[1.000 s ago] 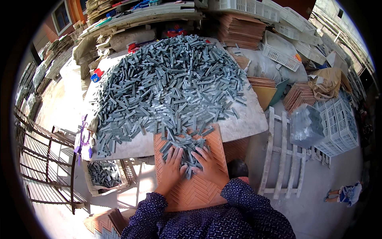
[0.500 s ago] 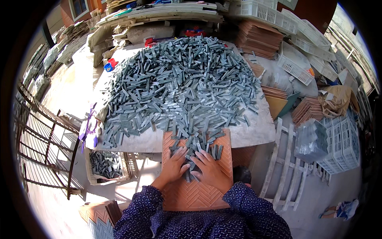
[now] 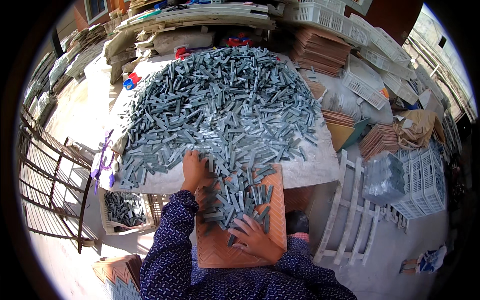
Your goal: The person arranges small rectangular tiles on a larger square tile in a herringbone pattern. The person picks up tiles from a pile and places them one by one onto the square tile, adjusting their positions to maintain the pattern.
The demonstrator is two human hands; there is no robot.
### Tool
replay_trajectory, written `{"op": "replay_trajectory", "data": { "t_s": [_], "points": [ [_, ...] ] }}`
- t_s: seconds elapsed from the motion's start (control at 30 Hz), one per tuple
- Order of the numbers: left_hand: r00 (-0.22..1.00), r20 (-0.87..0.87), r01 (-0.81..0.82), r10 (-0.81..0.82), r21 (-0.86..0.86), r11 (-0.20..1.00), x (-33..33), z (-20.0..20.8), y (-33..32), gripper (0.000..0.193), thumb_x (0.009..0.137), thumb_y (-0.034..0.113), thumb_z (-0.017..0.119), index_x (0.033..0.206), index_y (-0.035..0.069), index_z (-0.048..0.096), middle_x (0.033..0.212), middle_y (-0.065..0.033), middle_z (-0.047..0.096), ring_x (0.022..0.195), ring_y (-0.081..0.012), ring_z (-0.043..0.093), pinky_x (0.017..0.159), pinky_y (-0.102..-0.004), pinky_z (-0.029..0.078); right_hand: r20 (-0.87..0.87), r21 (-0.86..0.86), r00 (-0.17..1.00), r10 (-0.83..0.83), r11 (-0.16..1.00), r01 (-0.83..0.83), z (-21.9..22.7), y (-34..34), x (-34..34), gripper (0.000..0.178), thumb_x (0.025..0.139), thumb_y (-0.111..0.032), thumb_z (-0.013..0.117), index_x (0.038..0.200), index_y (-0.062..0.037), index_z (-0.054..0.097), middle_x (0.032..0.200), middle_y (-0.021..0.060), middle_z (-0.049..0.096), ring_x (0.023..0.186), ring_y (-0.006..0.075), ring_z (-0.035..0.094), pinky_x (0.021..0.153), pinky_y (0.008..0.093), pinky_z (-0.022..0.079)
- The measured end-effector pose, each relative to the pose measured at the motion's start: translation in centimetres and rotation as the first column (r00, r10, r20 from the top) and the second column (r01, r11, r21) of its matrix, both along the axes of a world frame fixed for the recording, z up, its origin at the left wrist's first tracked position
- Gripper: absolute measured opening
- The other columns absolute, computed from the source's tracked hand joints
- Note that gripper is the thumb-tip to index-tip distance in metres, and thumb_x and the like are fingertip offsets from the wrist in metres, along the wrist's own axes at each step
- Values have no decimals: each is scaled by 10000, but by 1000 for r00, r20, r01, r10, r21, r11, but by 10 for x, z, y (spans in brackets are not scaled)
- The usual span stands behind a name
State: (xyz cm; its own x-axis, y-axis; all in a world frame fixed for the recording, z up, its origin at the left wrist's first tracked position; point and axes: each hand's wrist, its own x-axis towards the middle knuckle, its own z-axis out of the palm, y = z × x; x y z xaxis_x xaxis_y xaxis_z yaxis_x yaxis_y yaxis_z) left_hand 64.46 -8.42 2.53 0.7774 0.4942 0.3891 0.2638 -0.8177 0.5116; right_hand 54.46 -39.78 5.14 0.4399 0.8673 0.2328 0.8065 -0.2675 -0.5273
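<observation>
A wide heap of grey-green stone strips (image 3: 225,95) covers the pale tabletop. At the heap's near edge, my left hand (image 3: 193,167) reaches down onto strips, fingers bent and thumb apart; its fingertips are partly hidden. An orange-brown herringbone-grooved tray (image 3: 225,250) lies in front of me, its far end at the table's edge. Loose stone strips (image 3: 235,195) are scattered over its far and middle parts, lying at many angles. My right hand (image 3: 255,240) rests open on the tray, fingers spread over the nearest strips.
Below the table at left stands a crate (image 3: 150,212) of strips. A purple cord (image 3: 103,157) hangs at the table's left side. To the right are a white slatted rack (image 3: 345,215), white plastic crates (image 3: 420,180) and stacked brown trays (image 3: 320,50). A metal railing (image 3: 55,185) stands far left.
My left hand has moved from the tray up to the heap's near edge. More strips now lie spread over the tray. My right hand has shifted nearer to me.
</observation>
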Motion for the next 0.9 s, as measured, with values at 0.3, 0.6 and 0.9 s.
{"op": "replay_trajectory", "data": {
  "t_s": [0.3,0.6,0.9],
  "points": [
    [930,-16,362,-366,-121,924,-76,26,-44,525,779,48,624,1289,46,502,1203,-171,547,1152,-379,479,977,-408,391,-69,87,998,15,996,-9,-8,-4,4,541,783,-294,704,1279,-147,545,1413,133,400,1333,379,311,1038,508,316],
    [833,-256,480,-490,-106,871,-97,25,-93,564,902,235,512,1431,116,354,1466,-149,350,1367,-333,301,1103,-540,188,-5,129,995,-101,986,101,1,45,57,361,830,-159,626,1175,-94,542,1160,121,530,1235,322,427,943,448,373],
    [923,-261,336,-283,187,923,-11,21,-79,582,900,205,501,1450,156,316,1503,-82,310,1396,-314,252,1075,-631,142,124,201,987,-104,976,78,4,83,149,234,756,-110,669,953,-79,547,1049,106,516,1102,304,471,889,441,404]
  ]
}}
